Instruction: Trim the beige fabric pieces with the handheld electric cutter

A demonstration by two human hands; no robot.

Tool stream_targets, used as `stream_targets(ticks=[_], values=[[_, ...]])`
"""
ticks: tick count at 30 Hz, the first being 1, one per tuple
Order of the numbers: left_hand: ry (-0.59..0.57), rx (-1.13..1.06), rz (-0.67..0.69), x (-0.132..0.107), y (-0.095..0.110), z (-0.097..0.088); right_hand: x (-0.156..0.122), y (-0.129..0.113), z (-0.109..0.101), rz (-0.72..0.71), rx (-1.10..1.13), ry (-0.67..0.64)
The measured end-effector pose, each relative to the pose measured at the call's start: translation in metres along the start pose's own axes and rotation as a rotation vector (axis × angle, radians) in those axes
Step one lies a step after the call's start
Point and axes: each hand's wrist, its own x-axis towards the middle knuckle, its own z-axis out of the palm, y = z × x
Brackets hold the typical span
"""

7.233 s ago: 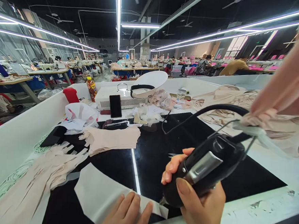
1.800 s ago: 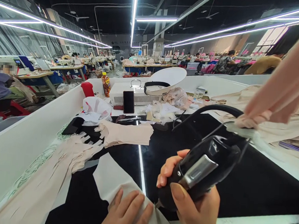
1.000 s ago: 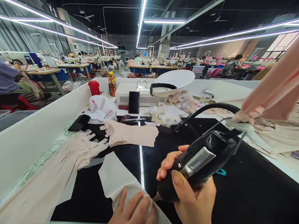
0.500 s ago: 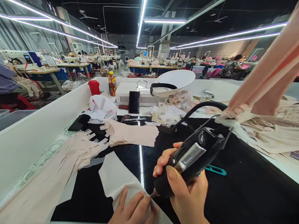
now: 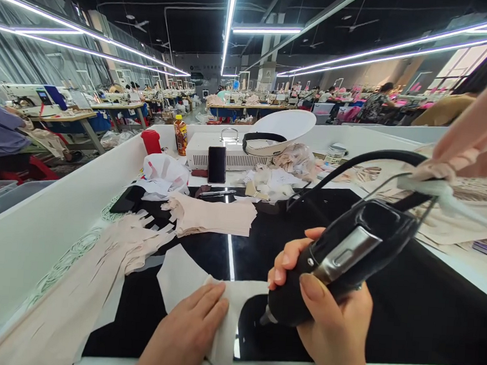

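My left hand (image 5: 190,318) lies on a pale cut fabric piece (image 5: 182,275), fingers stretched out together and pressing it against the shiny black work surface (image 5: 134,308). One end of the fabric reaches right, towards the tool. My right hand (image 5: 322,299) is wrapped around a black corded handheld tool (image 5: 347,256) with a silver side plate and a narrow metal tip. The tip points down at the black surface, just right of the fabric's curved edge. A peach cloth strip (image 5: 475,137) is tied near the tool's rear end.
Stacked beige pieces (image 5: 211,216) lie ahead, with long beige strips (image 5: 73,282) at left. Behind stand a phone (image 5: 217,165), a white vented box (image 5: 199,150), a bottle (image 5: 180,135) and a white visor (image 5: 284,127). A black cable (image 5: 353,162) arches over the right side.
The tool in my right hand has moved right, its tip off the fabric. My left hand has shifted left, and the fabric's near part has swung round to the right.
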Motion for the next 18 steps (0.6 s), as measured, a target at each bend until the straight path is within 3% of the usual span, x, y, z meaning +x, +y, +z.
stream_targets(ticks=[9, 15, 18], values=[[-0.079, 0.136, -0.125, 0.01, 0.015, 0.01, -0.017, -0.005, 0.004, 0.039, 0.044, -0.019], [-0.076, 0.155, -0.14, 0.011, 0.016, 0.01, -0.024, -0.006, 0.012, 0.071, 0.055, 0.087], [-0.103, 0.167, -0.144, 0.014, 0.019, 0.007, -0.024, -0.005, 0.011, 0.043, 0.037, 0.006]])
